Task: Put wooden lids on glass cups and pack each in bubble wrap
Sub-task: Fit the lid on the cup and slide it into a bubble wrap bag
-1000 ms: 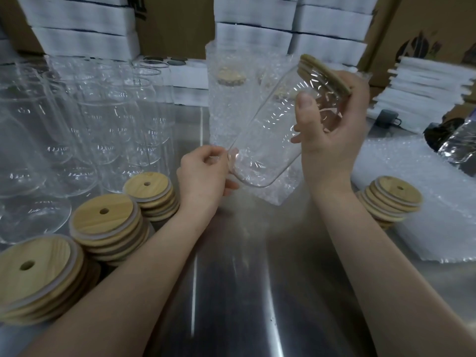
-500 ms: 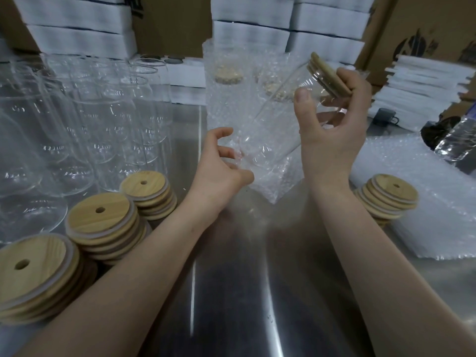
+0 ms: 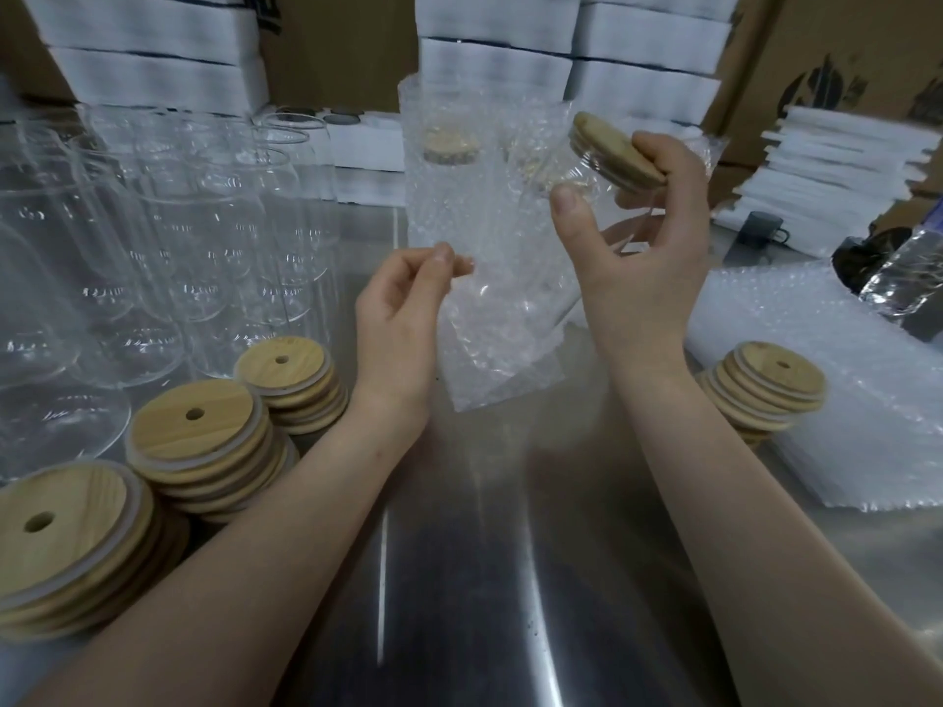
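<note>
R grip [image 3: 643, 267]: closed round the glass cup [image 3: 581, 168] at its top end, thumb on the glass wall, fingers curled over the wooden lid [image 3: 620, 153]. Lid seated on cup. Cup held in air, tilted, lid end up and to the right.

L grip [image 3: 403, 318]: thumb + forefinger pinch the edge of a bubble-wrap bag [image 3: 502, 354], also off the surface. Cup's lower end meets the bag; clear on clear, can't tell how far in.

Just behind: wrapped cup [image 3: 449, 206], upright, lidded.

Left side: three lid stacks [image 3: 204, 441] in a row near L forearm; behind them bare glasses [image 3: 153, 247], upright, packed close.

Right side: one lid stack [image 3: 765, 390] against a pile of bubble-wrap sheets [image 3: 857, 415].

All on a steel surface [image 3: 485, 553]. White foam boxes [image 3: 490, 58] at the back.
</note>
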Demonstrator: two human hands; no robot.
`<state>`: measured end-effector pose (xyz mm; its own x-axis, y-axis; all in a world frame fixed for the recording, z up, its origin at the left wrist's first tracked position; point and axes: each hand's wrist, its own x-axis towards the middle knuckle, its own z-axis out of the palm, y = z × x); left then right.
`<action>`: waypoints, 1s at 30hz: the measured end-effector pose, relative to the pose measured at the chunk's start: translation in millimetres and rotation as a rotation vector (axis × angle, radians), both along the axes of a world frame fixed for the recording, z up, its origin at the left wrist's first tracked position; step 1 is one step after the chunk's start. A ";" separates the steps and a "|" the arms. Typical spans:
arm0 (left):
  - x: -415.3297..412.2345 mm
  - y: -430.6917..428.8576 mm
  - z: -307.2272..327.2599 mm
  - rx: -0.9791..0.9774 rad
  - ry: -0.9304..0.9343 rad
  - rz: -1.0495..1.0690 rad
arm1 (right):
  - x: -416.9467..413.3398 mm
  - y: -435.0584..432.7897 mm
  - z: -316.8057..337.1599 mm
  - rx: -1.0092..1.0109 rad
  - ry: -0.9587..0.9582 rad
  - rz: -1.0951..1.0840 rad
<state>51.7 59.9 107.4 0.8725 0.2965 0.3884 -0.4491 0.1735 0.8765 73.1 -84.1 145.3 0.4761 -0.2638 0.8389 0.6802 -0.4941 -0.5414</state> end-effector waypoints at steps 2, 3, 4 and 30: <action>-0.7 1.5 -2.4 0.145 -0.026 0.005 | -0.4 0.3 0.2 0.045 0.029 0.016; -2.3 2.5 -4.4 0.297 -0.028 0.022 | -0.7 0.3 0.5 0.073 0.045 0.023; -3.0 4.3 -7.9 0.438 -0.025 0.018 | -0.8 0.3 0.9 0.098 0.059 0.024; 3.7 -4.3 -18.4 0.545 -0.181 0.265 | -7.0 25.1 -13.7 0.017 0.168 0.284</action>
